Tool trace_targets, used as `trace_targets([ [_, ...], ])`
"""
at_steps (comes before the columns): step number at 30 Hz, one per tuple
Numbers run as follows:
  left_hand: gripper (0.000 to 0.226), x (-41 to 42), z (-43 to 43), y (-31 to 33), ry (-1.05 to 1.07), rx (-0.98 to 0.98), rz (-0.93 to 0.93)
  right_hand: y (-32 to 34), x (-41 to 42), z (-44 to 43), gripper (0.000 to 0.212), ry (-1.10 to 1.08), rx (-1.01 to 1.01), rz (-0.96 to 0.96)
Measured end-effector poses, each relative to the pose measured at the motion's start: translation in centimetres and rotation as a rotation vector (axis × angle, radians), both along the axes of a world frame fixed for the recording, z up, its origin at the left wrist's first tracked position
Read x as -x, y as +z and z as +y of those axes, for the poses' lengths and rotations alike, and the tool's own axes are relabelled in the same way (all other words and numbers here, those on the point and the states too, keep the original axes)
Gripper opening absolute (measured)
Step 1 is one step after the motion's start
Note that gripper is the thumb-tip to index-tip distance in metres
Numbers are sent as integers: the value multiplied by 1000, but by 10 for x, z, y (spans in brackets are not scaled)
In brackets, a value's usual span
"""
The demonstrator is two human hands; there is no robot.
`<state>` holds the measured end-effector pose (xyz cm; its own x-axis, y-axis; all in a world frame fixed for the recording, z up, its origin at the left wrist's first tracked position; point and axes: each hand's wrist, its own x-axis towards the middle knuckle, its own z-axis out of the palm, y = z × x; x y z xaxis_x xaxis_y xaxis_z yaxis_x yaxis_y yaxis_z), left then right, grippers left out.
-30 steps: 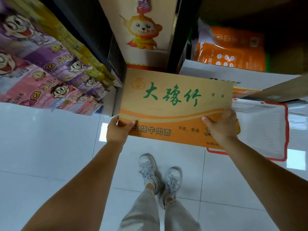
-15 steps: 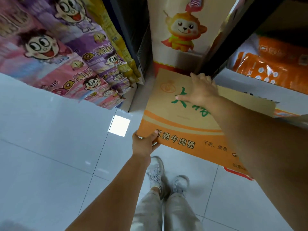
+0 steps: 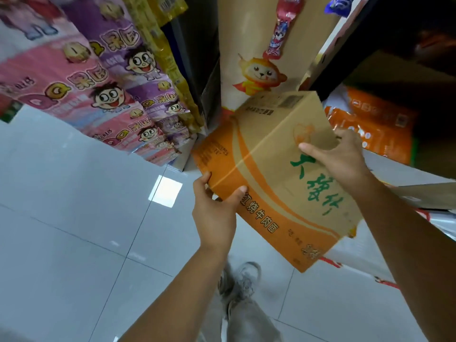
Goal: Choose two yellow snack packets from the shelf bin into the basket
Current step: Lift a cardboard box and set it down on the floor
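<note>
A tan and orange cardboard box (image 3: 269, 169) with green characters is tilted in front of the shelf. My left hand (image 3: 214, 208) grips its lower left corner. My right hand (image 3: 338, 154) rests on its top face with the fingers curled over the far edge. Yellow snack packets (image 3: 158, 38) hang in a column at the upper left, between purple bags and the dark shelf post. The white basket with a red rim (image 3: 385, 282) lies on the floor at the lower right, mostly hidden behind the box and my right arm.
Pink and purple cartoon snack bags (image 3: 98, 95) fill the left shelf. A tall beige bag with a monkey figure (image 3: 261, 75) stands behind the box. Orange packs (image 3: 377, 129) sit on the right shelf. My feet (image 3: 241, 280) stand on the pale tiled floor.
The box has turned and tilted, so its side face now shows. My right hand moved from the front edge a second ago to the top far edge. The camera has come closer to the shelf.
</note>
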<state>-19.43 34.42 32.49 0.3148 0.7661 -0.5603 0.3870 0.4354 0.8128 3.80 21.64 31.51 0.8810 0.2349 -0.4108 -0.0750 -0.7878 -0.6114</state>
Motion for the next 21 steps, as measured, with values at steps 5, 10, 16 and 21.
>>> trace_targets([
  [5, 72, 2, 1, 37, -99, -94, -30, 15, 21, -22, 70, -88, -90, 69],
  [10, 73, 3, 2, 36, -113, -123, -28, 15, 27, -20, 82, -79, -115, 43],
  [16, 74, 0, 4, 34, -98, -129, -15, 16, 28, -17, 81, -59, -94, 23],
  [21, 70, 1, 0, 34, -55, -93, -22, 19, 26, -18, 74, -88, -127, -20],
])
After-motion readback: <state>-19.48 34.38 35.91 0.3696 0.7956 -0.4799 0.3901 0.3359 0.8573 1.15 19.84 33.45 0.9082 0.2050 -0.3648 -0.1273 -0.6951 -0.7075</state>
